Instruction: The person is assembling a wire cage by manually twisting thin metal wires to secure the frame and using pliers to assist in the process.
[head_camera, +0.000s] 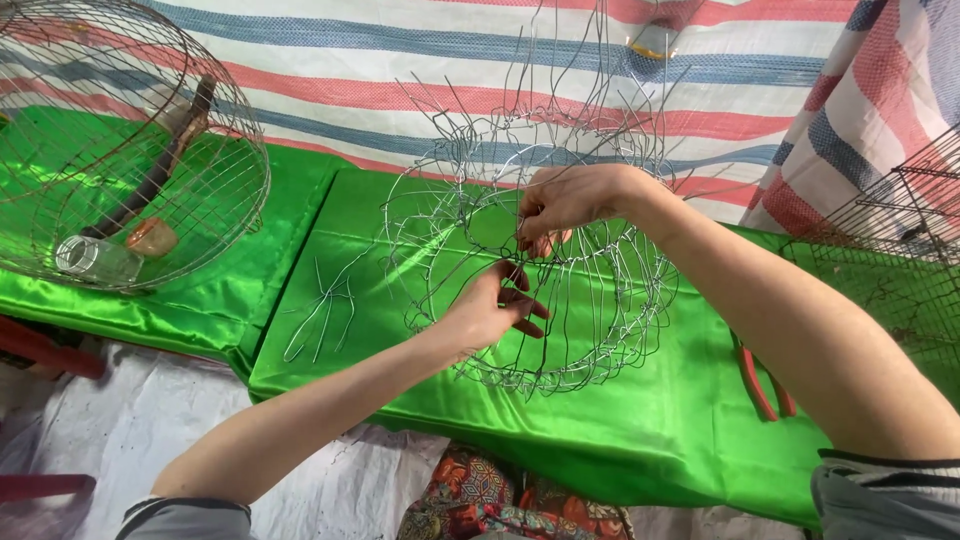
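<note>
Both hands work inside a half-made wire basket frame (535, 290) that rests on a green satin cloth (400, 390), near the middle of the head view. Right hand (570, 203) comes in from the upper side, fingers curled and pinched closed on the thin wires close to the frame's centre; exactly which strand it has hold of cannot be told. Left hand (492, 308) sits just below it, fingers partly bent, fingertips pressed to the wires from underneath, thumb and forefinger closing on a strand. The two hands are near each other but not touching. Loose wire ends stand up from the frame's top rim, untrimmed and splayed. A small bundle of bent wires (322, 305) lies flat on the cloth left of the frame, apart from it. Red-handled pliers (762, 378) lie on the cloth to the right, partly hidden by the right forearm. Far left, a finished round wire cage (130, 140) holds a dark perch and a small clear cup. Dark wire mesh cage (900, 235) at the right edge. Striped red, white and blue tarpaulin (420, 60) hangs behind.
</note>
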